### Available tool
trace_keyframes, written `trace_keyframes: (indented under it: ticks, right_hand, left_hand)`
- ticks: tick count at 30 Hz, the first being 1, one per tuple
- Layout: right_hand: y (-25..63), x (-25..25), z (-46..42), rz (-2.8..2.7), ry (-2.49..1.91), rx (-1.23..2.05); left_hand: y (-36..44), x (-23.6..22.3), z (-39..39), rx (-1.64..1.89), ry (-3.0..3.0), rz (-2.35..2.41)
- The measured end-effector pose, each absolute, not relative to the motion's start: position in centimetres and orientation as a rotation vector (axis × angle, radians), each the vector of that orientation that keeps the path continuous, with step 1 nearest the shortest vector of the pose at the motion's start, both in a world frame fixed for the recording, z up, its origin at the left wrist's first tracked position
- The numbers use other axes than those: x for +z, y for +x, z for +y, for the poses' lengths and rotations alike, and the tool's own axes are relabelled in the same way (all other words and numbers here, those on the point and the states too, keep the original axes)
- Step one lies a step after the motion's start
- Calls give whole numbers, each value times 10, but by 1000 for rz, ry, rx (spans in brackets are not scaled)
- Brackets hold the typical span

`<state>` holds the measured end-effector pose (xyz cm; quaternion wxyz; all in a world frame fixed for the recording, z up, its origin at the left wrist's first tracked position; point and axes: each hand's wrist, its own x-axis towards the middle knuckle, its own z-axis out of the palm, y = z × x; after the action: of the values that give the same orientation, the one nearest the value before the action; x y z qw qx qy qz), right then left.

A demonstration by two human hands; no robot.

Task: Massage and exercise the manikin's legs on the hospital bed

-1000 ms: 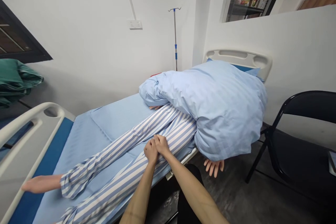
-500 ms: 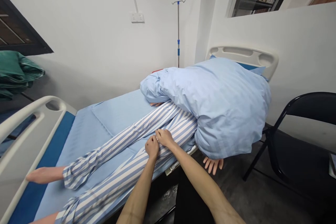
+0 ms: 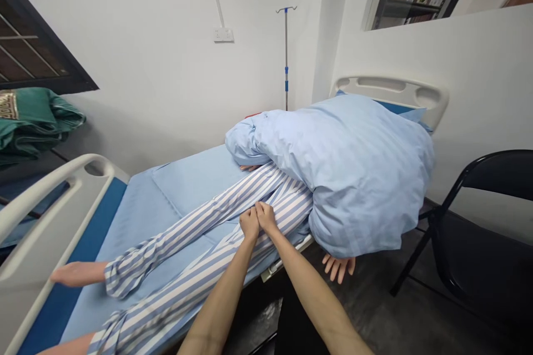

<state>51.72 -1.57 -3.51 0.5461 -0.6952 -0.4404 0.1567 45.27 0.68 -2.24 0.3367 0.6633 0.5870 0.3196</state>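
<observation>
Both hands are closed into fists, pressed side by side at the upper thigh of a figure that looks like a care manikin. My left hand (image 3: pixel 249 224) rests on the blue-and-white striped trousers (image 3: pixel 216 260), its knuckles touching my right hand (image 3: pixel 265 215). No fabric is visibly pulled up between the fingers. The legs lie stretched along the bed, one bare foot (image 3: pixel 75 274) toward the footboard. A puffy light blue quilt (image 3: pixel 353 166) is heaped over the upper body and hides it. From under the quilt one manikin hand (image 3: pixel 339 267) hangs over the bed's near side.
The bed has a pale footboard (image 3: pixel 79 188) at left and a headboard (image 3: pixel 435 97) at the far right. Against the wall stands an IV pole (image 3: pixel 286 61). A black folding chair (image 3: pixel 478 255) is close on the right. Folded green cloth (image 3: pixel 41 116) lies at far left.
My fists have shifted slightly up and come level, pressed closer together; the left had been lower. The view has turned a little to the left. Quilt and legs lie as before.
</observation>
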Motion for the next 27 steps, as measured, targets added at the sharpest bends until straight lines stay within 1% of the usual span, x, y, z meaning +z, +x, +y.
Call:
trace_keyframes:
  ticks: [3,8,13,21,27]
  right_hand:
    - [518,-36,-15,-1048,-1658,366]
    - [526,-15,-21,-1304,-1930,323]
    - [537,0,-23,-1552,-2037,200]
    - [545,-31,-19,-1307,-1911,224]
    - [550,-32,-18,-1156,-1685,273]
  left_hand:
    - [459,-32,7,789,1719,1613]
    - [457,-37,4,675,1852,1685]
    - [457,-35,0,717,1886,1674]
    - [460,-33,-1,848,1839,1588]
    - [482,-21,15,964,1491,1392]
